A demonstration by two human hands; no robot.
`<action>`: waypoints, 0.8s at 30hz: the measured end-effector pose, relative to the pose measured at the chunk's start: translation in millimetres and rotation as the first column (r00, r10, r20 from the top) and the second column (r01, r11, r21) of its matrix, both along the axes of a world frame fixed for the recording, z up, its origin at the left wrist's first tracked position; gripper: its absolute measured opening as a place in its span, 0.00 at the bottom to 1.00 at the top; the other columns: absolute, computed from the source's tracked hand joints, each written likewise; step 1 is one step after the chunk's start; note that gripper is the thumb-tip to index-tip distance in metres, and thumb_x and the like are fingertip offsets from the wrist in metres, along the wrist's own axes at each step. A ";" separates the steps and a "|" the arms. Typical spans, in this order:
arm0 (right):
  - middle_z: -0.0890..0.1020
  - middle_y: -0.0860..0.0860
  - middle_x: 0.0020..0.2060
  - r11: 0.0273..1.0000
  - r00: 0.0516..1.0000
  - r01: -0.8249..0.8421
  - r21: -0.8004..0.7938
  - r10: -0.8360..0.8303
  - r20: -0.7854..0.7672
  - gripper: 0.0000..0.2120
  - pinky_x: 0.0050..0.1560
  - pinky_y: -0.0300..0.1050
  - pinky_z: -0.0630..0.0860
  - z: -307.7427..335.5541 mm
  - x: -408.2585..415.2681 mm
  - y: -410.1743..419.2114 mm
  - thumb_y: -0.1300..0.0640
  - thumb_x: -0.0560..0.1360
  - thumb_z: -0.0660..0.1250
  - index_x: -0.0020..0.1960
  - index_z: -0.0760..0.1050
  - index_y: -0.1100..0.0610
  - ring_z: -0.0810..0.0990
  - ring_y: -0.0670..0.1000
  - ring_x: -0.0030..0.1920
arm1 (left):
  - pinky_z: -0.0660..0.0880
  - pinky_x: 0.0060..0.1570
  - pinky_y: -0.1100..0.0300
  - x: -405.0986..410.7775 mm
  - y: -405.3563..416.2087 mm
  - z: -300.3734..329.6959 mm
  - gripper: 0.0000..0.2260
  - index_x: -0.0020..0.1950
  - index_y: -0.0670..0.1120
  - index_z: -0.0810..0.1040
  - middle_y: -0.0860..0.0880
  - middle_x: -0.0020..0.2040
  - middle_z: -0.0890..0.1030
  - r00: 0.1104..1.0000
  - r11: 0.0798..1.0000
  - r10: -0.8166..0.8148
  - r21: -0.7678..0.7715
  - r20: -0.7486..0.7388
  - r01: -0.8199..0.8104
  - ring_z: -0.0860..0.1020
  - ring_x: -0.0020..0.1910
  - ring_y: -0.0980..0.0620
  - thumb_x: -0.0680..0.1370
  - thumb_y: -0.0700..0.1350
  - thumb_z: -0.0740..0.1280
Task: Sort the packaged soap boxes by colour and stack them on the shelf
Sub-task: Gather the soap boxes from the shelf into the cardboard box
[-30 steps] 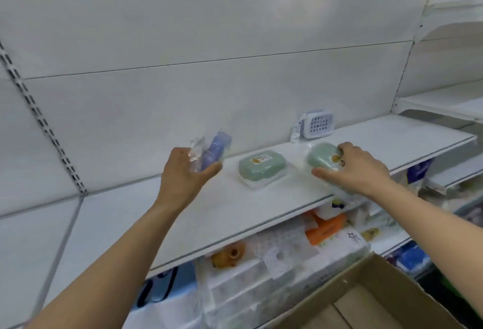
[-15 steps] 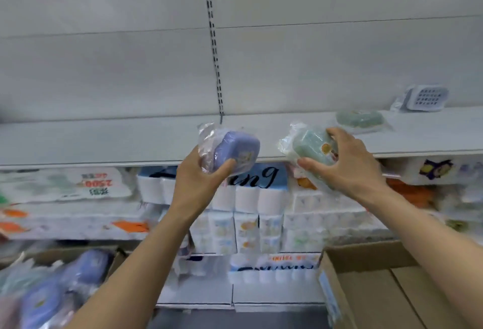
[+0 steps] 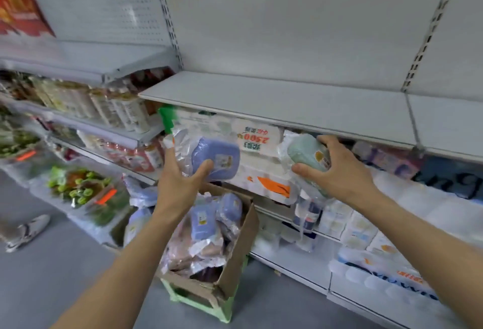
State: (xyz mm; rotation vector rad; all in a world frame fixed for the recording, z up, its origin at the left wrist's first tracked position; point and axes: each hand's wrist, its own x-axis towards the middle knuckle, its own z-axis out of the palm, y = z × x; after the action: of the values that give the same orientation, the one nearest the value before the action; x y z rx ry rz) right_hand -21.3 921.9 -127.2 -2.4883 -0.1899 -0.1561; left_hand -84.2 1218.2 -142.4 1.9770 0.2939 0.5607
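My left hand (image 3: 180, 182) grips a purple soap box (image 3: 218, 157) in clear crinkled wrap, held below the front edge of the bare white shelf (image 3: 287, 99). My right hand (image 3: 337, 172) grips a green soap box (image 3: 305, 152) in the same wrap, also just under the shelf edge, to the right of the purple one. Beneath my left hand a cardboard carton (image 3: 235, 271) holds several more wrapped purple and pinkish soap boxes (image 3: 202, 220).
The carton rests on a green stool (image 3: 198, 302). Packs of toilet paper (image 3: 266, 179) fill the lower shelves. Bottles (image 3: 115, 109) and packaged goods line the shelves at left. A person's shoe (image 3: 27, 232) stands on the grey floor at far left.
My view has swung left, away from the shelf part with the green box and white item. Both hands, still holding their boxes, have come down from the shelf to below its edge.
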 end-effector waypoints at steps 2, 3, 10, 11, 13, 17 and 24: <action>0.73 0.45 0.56 0.999 0.997 -0.033 0.035 0.035 -0.073 0.39 0.50 0.49 0.74 -22.1 12.9 60.4 0.26 0.64 0.67 0.68 0.62 0.44 0.75 0.49 0.53 | 0.80 0.52 0.45 3.7 61.5 -11.6 0.24 0.65 0.51 0.68 0.50 0.57 0.79 0.996 0.996 0.065 -0.054 -0.061 -0.068 0.80 0.52 0.49 0.74 0.56 0.74; 0.73 0.45 0.57 0.998 0.993 -0.048 0.046 0.052 -0.107 0.39 0.52 0.50 0.75 -34.9 20.3 88.4 0.25 0.64 0.66 0.68 0.62 0.44 0.76 0.49 0.53 | 0.81 0.49 0.44 7.1 88.7 -18.5 0.25 0.66 0.49 0.67 0.48 0.57 0.79 0.992 0.989 0.090 -0.106 -0.090 -0.099 0.82 0.49 0.48 0.75 0.54 0.73; 0.75 0.52 0.61 0.996 0.915 -0.074 0.051 0.088 -0.393 0.43 0.56 0.53 0.76 -122.2 78.8 243.3 0.26 0.66 0.65 0.71 0.60 0.50 0.77 0.54 0.57 | 0.82 0.30 0.51 59.9 224.5 -100.7 0.34 0.78 0.43 0.54 0.50 0.46 0.75 0.932 0.878 0.188 -0.373 -0.309 -0.301 0.83 0.38 0.37 0.79 0.47 0.70; 0.75 0.52 0.61 0.997 0.902 -0.075 0.034 0.082 -0.423 0.43 0.56 0.53 0.75 -134.9 87.2 260.0 0.25 0.66 0.64 0.70 0.61 0.51 0.76 0.55 0.57 | 0.80 0.27 0.54 69.5 235.3 -114.5 0.35 0.79 0.42 0.52 0.50 0.45 0.74 0.926 0.863 0.190 -0.395 -0.326 -0.316 0.82 0.36 0.38 0.79 0.47 0.69; 0.75 0.51 0.60 0.997 0.877 -0.081 -0.001 0.071 -0.475 0.43 0.56 0.54 0.76 -163.5 105.8 290.3 0.23 0.64 0.63 0.68 0.62 0.51 0.77 0.55 0.57 | 0.79 0.26 0.55 91.5 254.9 -143.8 0.34 0.78 0.42 0.54 0.47 0.45 0.74 0.901 0.830 0.193 -0.425 -0.388 -0.361 0.81 0.34 0.41 0.79 0.46 0.70; 0.75 0.50 0.62 0.993 0.860 -0.086 -0.081 0.033 -0.509 0.43 0.58 0.54 0.75 -214.1 138.3 338.3 0.23 0.64 0.63 0.68 0.62 0.51 0.75 0.55 0.61 | 0.81 0.33 0.51 128.0 290.2 -211.6 0.24 0.66 0.39 0.67 0.41 0.46 0.80 0.818 0.668 0.154 -0.552 -0.554 -0.499 0.83 0.37 0.38 0.77 0.50 0.71; 0.65 0.56 0.69 0.956 0.789 -0.290 -0.043 0.213 -0.576 0.43 0.69 0.51 0.66 -279.2 155.3 386.6 0.38 0.65 0.71 0.76 0.60 0.47 0.68 0.59 0.69 | 0.56 0.73 0.44 120.0 303.2 -275.1 0.36 0.80 0.47 0.50 0.43 0.79 0.56 0.612 0.922 0.352 0.148 -0.708 -0.358 0.55 0.77 0.40 0.79 0.57 0.64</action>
State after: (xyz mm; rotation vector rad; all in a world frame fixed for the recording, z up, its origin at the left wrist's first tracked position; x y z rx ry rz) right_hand 134.1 1308.5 -406.4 -2.4838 -0.2823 0.7309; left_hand 35.8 1521.4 -417.6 2.0618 1.2152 -0.0356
